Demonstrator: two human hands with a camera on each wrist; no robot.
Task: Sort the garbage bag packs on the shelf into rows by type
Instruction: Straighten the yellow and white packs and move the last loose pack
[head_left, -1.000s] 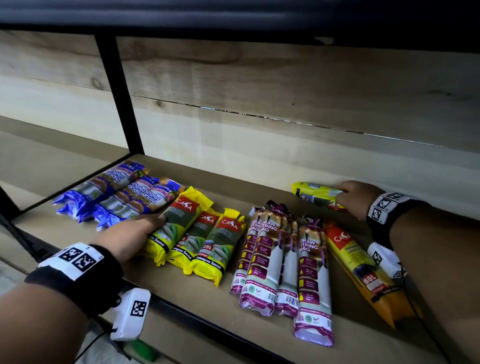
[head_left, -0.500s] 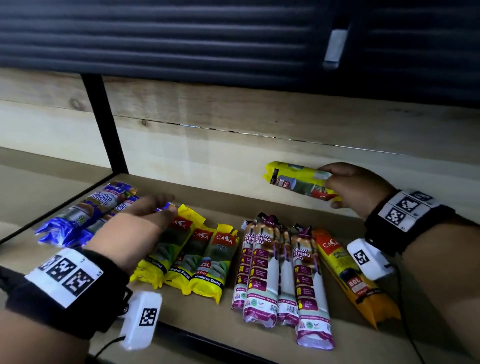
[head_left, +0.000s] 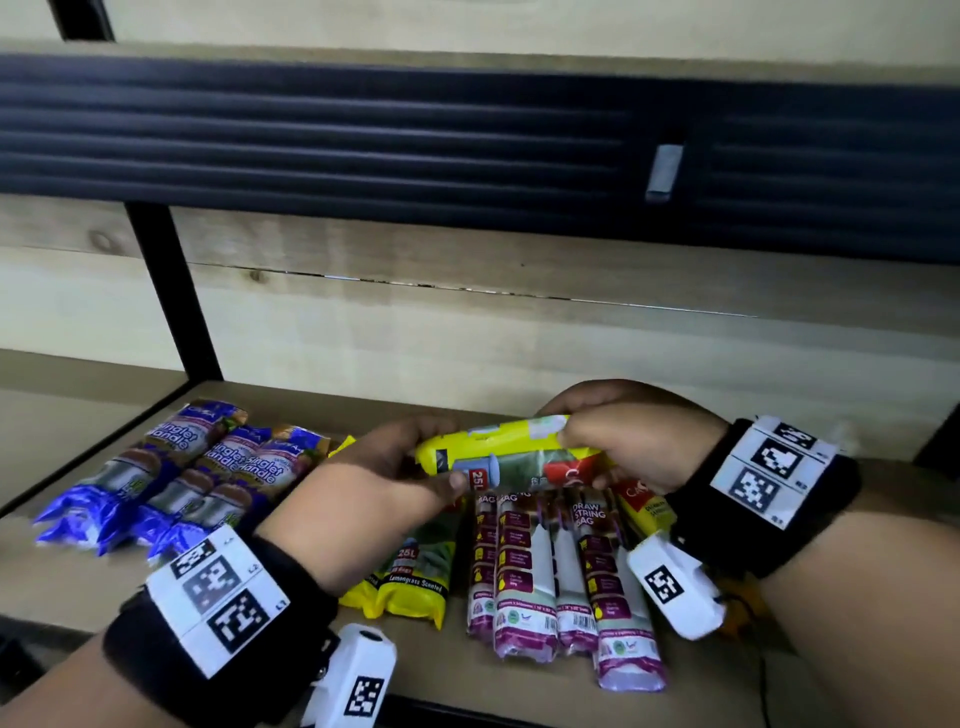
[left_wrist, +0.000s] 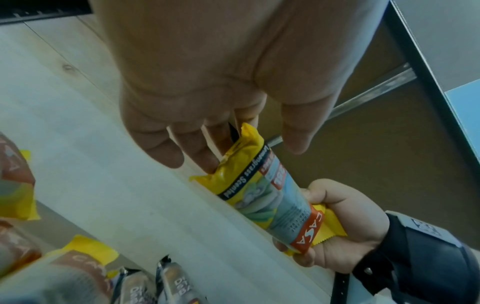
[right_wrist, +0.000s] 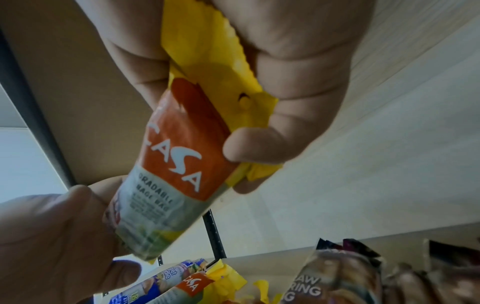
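A yellow 25L Casa pack (head_left: 519, 457) (left_wrist: 267, 195) (right_wrist: 176, 164) hangs level above the shelf (head_left: 78, 582), held at both ends. My right hand (head_left: 597, 457) (right_wrist: 197, 115) grips its red-label end. My left hand (head_left: 415, 462) (left_wrist: 249, 152) holds the other end between fingers and thumb. Below lie blue Singlet Handle packs (head_left: 171, 478) on the left, then yellow 25L packs (head_left: 415, 577), purple Draw String packs (head_left: 545, 582), and a yellow 60L pack (head_left: 644, 504) partly hidden behind my right wrist.
A black upright post (head_left: 171, 291) stands at the shelf's back left. The dark front edge of the upper shelf (head_left: 363, 130) hangs overhead. A wooden back wall (head_left: 519, 338) closes the rear. Bare board shows behind the rows.
My right hand lifted the yellow pack from the back of the shelf and carried it left. My left hand rose off the yellow row and took hold of the pack's other end.
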